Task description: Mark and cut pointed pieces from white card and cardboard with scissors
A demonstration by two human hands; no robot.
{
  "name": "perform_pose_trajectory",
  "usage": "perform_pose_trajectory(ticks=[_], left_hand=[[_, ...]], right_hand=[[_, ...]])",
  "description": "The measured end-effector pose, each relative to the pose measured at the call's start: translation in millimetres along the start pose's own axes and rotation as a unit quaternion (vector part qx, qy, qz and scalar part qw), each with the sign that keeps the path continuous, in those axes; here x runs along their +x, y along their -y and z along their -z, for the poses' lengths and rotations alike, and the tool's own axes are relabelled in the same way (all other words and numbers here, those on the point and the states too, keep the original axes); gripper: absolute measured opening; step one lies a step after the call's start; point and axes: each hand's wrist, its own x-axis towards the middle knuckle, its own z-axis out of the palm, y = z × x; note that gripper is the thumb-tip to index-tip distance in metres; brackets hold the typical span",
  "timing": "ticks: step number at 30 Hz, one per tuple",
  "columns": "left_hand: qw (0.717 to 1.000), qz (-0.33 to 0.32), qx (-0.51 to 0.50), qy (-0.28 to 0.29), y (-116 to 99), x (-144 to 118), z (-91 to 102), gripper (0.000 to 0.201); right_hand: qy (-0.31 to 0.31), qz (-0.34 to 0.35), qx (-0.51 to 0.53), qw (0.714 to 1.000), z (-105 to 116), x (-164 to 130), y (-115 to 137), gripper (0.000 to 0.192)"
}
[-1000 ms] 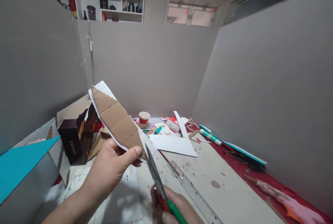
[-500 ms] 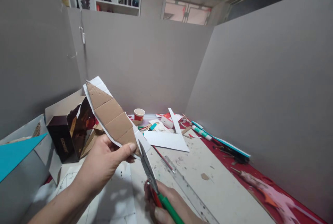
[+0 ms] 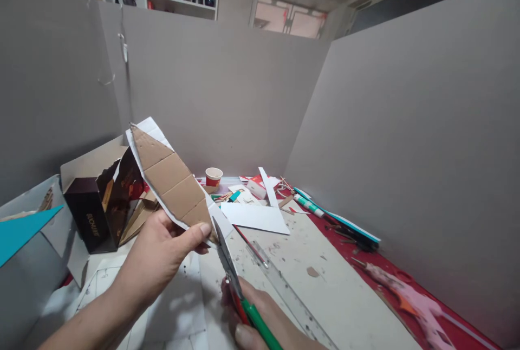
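Pinched in my left hand (image 3: 162,255) is a long brown cardboard piece (image 3: 174,182) with a pointed top, lying against a white sheet (image 3: 152,128) that sticks out past its edges. The thumb presses on its lower end. My right hand (image 3: 260,312) is wrapped round the handles of a pair of scissors (image 3: 228,260), one handle green and red showing beside it. The blades point up and away, at the lower right edge of the cardboard and the white sheet. Whether the blades have paper between them I cannot tell.
A clear ruler (image 3: 284,290) lies on the table (image 3: 345,296). Behind it are white cut pieces (image 3: 255,217) and a paper cup (image 3: 214,176). A dark box (image 3: 91,220) and a blue-topped piece (image 3: 24,233) stand left; a pink glue gun (image 3: 406,296) lies right.
The whole view has shifted slightly, with the background moving a little left. Both hands keep nearly the same hold, and the scissors stay at the cardboard's lower edge.
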Motion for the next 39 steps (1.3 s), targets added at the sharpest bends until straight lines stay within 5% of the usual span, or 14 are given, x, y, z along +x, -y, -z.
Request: perform_pose_trajectory(ticks=[14,39], left_hand=[[1.000,-0.005,0.003,0.008,2,-1,-1.7,0.010],[1.000,0.015,-0.013,-0.007,4,1,-6.1,0.009]], right_hand=[[-0.012,0.010,0.040,0.999,-2,0,11,0.043],[-0.053,0.028,0.051,0.997,-11,-4,-5,0.040]])
